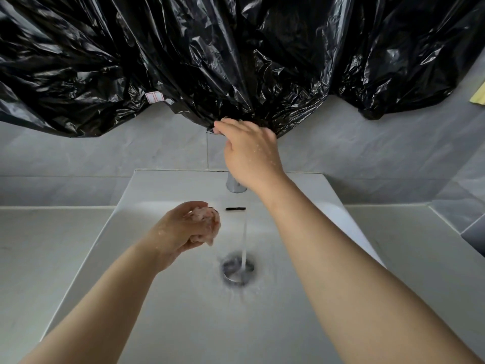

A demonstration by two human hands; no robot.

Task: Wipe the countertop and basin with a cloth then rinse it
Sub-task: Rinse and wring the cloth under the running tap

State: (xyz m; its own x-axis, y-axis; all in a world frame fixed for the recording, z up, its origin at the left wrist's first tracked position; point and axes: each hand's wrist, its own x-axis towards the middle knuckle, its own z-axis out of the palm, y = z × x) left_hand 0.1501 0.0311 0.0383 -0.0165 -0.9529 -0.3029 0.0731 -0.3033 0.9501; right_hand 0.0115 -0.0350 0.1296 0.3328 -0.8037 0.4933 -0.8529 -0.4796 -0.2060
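Now, with the right grip [249, 151] curled over the tap lever [210, 131], move the cloth [206, 222], balled in the left grip [187, 228] over the basin [183, 311], under the stream [244, 239] and knead it.

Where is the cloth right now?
In the head view, the cloth is bunched in the left hand over the basin, just left of the running water.

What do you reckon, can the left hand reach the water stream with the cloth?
Probably yes. The left hand grips the cloth beside the stream, over the basin, nothing between them; the right hand is up on the tap, clear.
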